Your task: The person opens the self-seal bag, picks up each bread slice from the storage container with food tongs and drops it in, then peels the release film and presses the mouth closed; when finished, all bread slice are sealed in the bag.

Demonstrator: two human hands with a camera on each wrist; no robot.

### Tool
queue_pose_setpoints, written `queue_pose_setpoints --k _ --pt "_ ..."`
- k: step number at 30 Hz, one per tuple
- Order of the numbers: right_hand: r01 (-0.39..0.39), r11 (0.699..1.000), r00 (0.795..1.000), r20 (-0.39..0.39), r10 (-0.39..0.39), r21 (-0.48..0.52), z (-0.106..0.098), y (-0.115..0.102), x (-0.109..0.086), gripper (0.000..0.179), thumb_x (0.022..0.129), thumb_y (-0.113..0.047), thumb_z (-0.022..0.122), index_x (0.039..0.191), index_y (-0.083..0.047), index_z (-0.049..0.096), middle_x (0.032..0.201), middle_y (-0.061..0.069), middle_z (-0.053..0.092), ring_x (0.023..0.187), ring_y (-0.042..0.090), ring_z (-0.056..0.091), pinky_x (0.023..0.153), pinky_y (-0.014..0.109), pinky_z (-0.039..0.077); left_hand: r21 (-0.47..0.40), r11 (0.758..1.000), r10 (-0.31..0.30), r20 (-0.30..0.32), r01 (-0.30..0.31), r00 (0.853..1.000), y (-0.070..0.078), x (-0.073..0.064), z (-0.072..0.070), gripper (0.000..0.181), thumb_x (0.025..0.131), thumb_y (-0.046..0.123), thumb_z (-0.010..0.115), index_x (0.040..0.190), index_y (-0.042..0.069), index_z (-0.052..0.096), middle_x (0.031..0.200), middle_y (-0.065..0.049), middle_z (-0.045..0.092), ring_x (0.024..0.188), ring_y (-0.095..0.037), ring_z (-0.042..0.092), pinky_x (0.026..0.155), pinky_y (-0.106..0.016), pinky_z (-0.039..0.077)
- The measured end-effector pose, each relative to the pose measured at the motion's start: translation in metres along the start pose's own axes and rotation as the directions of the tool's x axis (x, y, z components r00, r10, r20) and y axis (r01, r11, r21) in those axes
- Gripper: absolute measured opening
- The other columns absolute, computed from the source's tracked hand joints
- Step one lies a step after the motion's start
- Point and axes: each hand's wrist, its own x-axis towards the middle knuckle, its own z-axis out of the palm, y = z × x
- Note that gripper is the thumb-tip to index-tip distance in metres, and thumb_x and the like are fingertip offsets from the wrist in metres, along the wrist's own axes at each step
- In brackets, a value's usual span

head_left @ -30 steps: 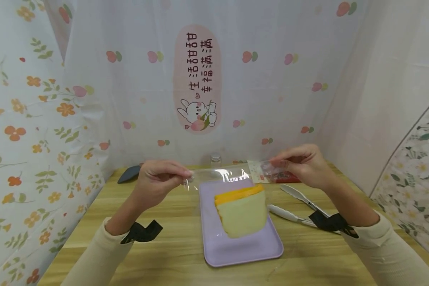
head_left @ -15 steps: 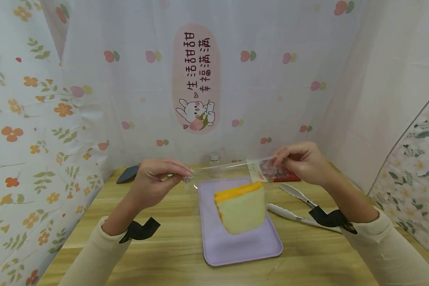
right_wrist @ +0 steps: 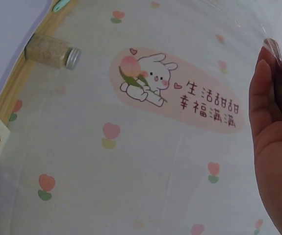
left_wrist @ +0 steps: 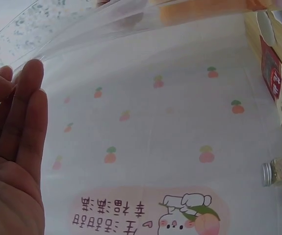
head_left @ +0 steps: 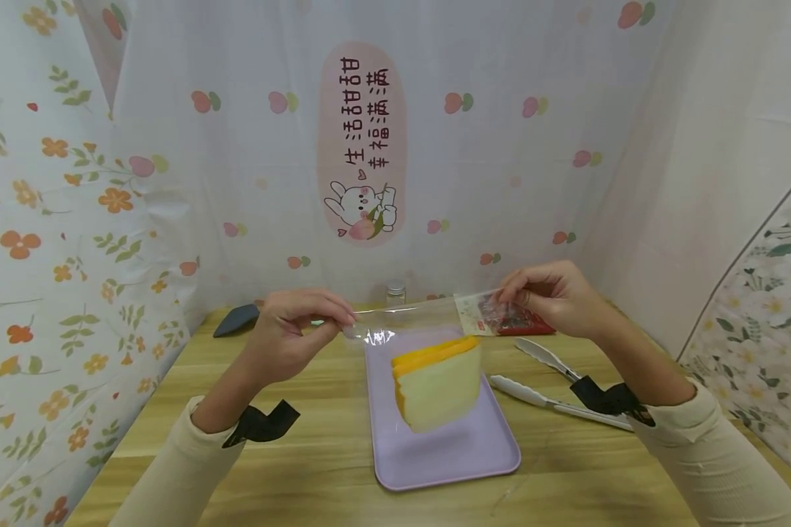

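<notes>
My left hand point(head_left: 303, 335) pinches one upper corner of a clear plastic bag point(head_left: 409, 316), and my right hand point(head_left: 554, 300) pinches the opposite corner. Stretched between them, the bag's top edge runs nearly level. Low in the bag sits a sandwich point(head_left: 440, 388), pale bread with an orange-yellow upper edge, above a lilac tray point(head_left: 448, 465). Seen from the left wrist, the film point(left_wrist: 101, 29) leads away from the fingertips, with an orange patch of the sandwich point(left_wrist: 199, 11) showing through. In the right wrist view the film point(right_wrist: 243, 19) meets the fingers at upper right.
Metal tongs point(head_left: 530, 391) lie right of the tray, under the right forearm. Behind stand a small glass jar point(head_left: 395, 295) and a red packet point(head_left: 524, 322). A dark grey object point(head_left: 237, 320) lies at back left. Printed curtains surround the wooden table point(head_left: 290, 454).
The sandwich has turned slightly and shifted a little left within the bag. The bag's top edge is drawn into a tighter line; both hands keep their pinch almost in place.
</notes>
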Motion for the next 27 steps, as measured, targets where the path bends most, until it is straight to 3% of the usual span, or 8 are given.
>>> queue_pose_setpoints --k 6,11,16,20,24,27 --pt "0.023 1.0 1.0 0.013 -0.023 -0.004 0.001 0.003 0.0 0.041 0.083 0.031 0.045 0.084 0.001 0.073 0.092 0.002 0.074 0.089 0.01 0.069 0.059 0.017 0.05 -0.005 1.0 -0.022 -0.028 0.021 0.999 0.003 0.003 0.002 0.025 0.082 -0.023 0.056 0.084 -0.003 0.071 0.087 -0.012 0.072 0.083 -0.019 0.069 0.069 -0.026 0.057" --pt "0.046 0.998 0.999 -0.024 -0.047 -0.049 0.001 0.003 0.001 0.047 0.084 0.03 0.044 0.084 -0.005 0.075 0.09 0.006 0.074 0.086 0.011 0.069 0.058 0.016 0.05 0.01 0.998 -0.066 -0.036 0.066 0.997 0.006 0.005 0.001 0.025 0.084 -0.022 0.055 0.086 -0.004 0.071 0.091 -0.01 0.072 0.085 -0.018 0.069 0.068 -0.027 0.057" --pt "0.044 0.996 0.998 -0.034 -0.047 -0.083 0.0 0.001 0.002 0.046 0.083 0.03 0.044 0.084 -0.004 0.075 0.089 0.005 0.073 0.088 0.01 0.069 0.065 0.016 0.052 0.037 0.996 -0.081 -0.034 0.083 0.996 0.007 0.006 0.0 0.026 0.083 -0.024 0.056 0.085 -0.004 0.072 0.089 -0.015 0.071 0.082 -0.017 0.069 0.065 -0.022 0.055" --pt "0.036 0.995 0.999 -0.033 -0.039 -0.092 0.0 -0.001 0.002 0.046 0.083 0.03 0.045 0.084 -0.003 0.075 0.09 0.005 0.073 0.088 0.009 0.068 0.074 0.019 0.055 0.038 0.997 -0.061 -0.032 0.062 0.998 0.006 0.008 0.001 0.028 0.081 -0.026 0.057 0.085 -0.004 0.073 0.088 -0.015 0.071 0.081 -0.015 0.068 0.064 -0.021 0.054" --pt "0.029 0.994 0.999 -0.021 -0.032 -0.104 -0.003 -0.003 0.001 0.044 0.084 0.031 0.047 0.084 -0.003 0.075 0.09 0.005 0.073 0.088 0.009 0.068 0.074 0.019 0.055 0.055 0.996 -0.065 -0.028 0.066 0.998 0.006 0.01 0.001 0.027 0.081 -0.026 0.057 0.085 -0.005 0.073 0.088 -0.013 0.071 0.08 -0.014 0.068 0.062 -0.02 0.052" --pt "0.021 0.993 1.0 -0.01 -0.022 -0.116 -0.004 -0.005 0.001 0.043 0.084 0.03 0.048 0.086 -0.004 0.075 0.092 0.005 0.073 0.088 0.009 0.068 0.071 0.019 0.055 0.076 0.992 -0.101 -0.023 0.103 0.995 0.008 0.012 0.001 0.026 0.081 -0.024 0.056 0.085 -0.005 0.073 0.088 -0.013 0.071 0.08 -0.018 0.068 0.064 -0.021 0.053"
